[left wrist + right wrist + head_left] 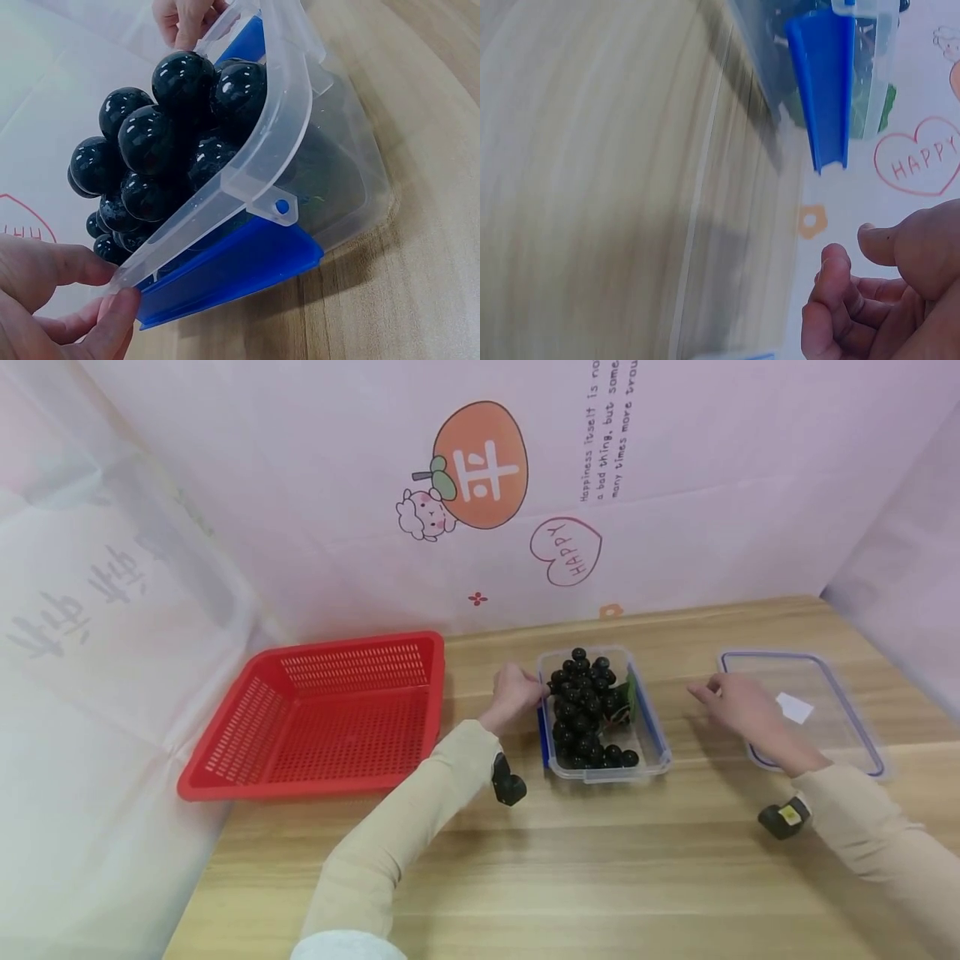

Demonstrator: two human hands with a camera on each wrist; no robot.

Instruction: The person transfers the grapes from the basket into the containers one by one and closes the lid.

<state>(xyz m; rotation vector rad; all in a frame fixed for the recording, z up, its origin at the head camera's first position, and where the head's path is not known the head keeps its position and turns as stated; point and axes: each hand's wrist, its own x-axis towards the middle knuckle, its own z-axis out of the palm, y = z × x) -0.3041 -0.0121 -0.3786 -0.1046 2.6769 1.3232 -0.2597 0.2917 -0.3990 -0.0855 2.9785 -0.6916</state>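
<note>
Pink printed sheeting (315, 485) walls in a wooden table (570, 877) on three sides. Near the middle stands a clear container (651, 727) with blue latches, heaped with glossy black balls (585, 706) — a bit of green shows among them. The left hand (516, 692) rests at the container's left rim, thumb and fingertips (112, 319) pinching the edge beside a blue latch (232, 266). The right hand (731, 702) hangs just right of the container, fingers loosely curled, holding nothing. Behind that hand lies the container's lid (825, 693), flat on the table. A red basket (322, 718) sits well to the left — nothing lies between it and the container but the left forearm.
</note>
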